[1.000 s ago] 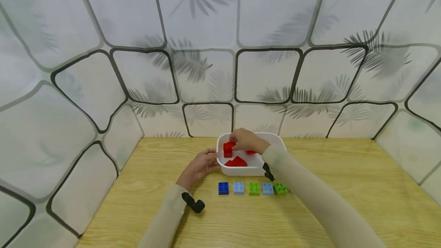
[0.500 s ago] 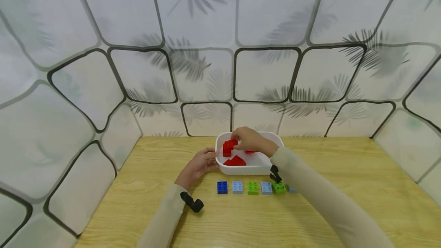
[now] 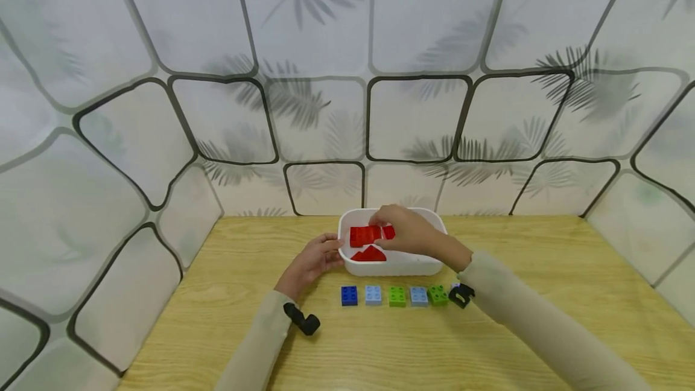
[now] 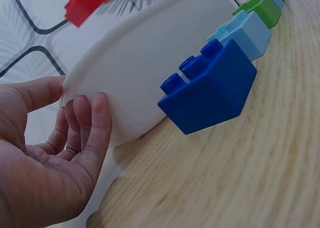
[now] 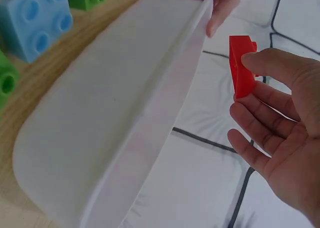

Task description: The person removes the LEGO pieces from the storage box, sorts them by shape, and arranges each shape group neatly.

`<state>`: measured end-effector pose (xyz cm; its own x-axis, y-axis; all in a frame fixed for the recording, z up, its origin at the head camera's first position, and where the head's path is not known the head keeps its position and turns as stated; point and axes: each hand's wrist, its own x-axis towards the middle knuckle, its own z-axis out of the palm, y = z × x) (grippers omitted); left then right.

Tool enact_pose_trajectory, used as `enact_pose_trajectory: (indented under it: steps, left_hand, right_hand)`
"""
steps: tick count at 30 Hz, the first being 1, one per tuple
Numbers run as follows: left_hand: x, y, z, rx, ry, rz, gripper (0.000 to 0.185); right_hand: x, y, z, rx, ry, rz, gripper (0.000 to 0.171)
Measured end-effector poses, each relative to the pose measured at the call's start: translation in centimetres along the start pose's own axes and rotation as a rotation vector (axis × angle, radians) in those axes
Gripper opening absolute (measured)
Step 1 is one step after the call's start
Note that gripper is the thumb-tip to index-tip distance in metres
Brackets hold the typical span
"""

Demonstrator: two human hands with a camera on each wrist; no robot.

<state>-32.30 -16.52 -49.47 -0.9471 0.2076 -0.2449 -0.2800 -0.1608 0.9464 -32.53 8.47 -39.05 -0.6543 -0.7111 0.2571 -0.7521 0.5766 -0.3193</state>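
Observation:
My right hand (image 3: 409, 231) is over the white plastic tub (image 3: 399, 268) and pinches a red toy building brick (image 5: 242, 65) between thumb and fingers. In the right wrist view the brick stands with its studs toward the hand and one sloping side. My left hand (image 3: 315, 261) holds the tub's left end, thumb at the rim and fingers against the outer wall (image 4: 137, 78). Inside the tub, a red pointed piece (image 3: 370, 254) lies near the front wall. Another red piece (image 3: 388, 232) shows behind the right fingers, partly covered.
In front of the tub runs a row of studded bricks on the wooden table (image 3: 380, 349): dark blue (image 3: 349, 295), light blue (image 3: 373, 295), green (image 3: 397, 296), light blue (image 3: 418, 296), green (image 3: 437, 295). Another at the right end is mostly hidden by the wrist camera. Patterned cloth (image 3: 326, 119) surrounds the table.
My right wrist and forearm have swung to the right, and the red brick has turned, looking wider in the head view. The left hand keeps its hold on the tub.

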Motion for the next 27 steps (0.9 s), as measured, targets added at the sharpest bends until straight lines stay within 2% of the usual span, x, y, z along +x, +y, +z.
enact_pose_trajectory:
  steps: [5, 9, 16, 22, 27]
  left_hand:
    - [-0.2, -0.2, -0.1, 0.009, -0.012, 0.011, 0.028]
    - [-0.1, -0.3, -0.2, 0.000, -0.016, 0.004, 0.027]
    - [-0.1, -0.1, -0.3, -0.013, -0.022, -0.002, 0.027]
    - [-0.1, 0.0, -0.1, -0.014, -0.019, -0.007, 0.029]
    - [0.1, 0.0, -0.2, 0.000, -0.018, -0.002, 0.032]
  right_hand:
    - [-2.4, -1.3, 0.5, -0.034, 0.082, -0.131, 0.026]
    - [-4.2, -2.2, 1.2, 0.002, 0.091, -0.181, 0.028]
    - [-6.2, -3.2, 3.1, 0.047, 0.025, -0.228, 0.031]
    - [-7.3, -4.2, 4.8, 0.047, -0.062, -0.201, 0.031]
    - [-7.7, -4.9, 6.4, -0.011, -0.124, -0.171, 0.028]
